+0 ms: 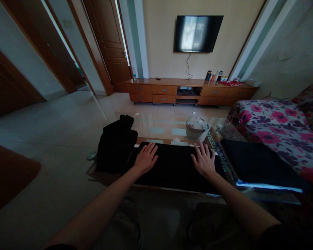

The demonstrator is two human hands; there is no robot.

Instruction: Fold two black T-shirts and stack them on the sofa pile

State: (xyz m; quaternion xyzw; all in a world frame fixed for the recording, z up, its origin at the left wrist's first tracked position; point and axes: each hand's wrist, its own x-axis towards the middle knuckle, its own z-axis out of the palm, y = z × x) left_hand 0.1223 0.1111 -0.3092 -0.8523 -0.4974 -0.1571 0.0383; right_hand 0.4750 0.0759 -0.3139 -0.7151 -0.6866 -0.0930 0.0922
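Observation:
A black cloth lies spread flat on the near part of a glass coffee table. My left hand rests palm down on the cloth's left part, fingers apart. On its right part my right hand presses flat, fingers spread too. Neither hand grips anything. A heap of black clothing sits at the table's left end, just left of my left hand.
Another dark folded cloth lies to the right, beside a floral-covered sofa. A small bowl stands on the glass beyond the cloth. A wooden TV cabinet and wall TV are ahead; tiled floor spreads left.

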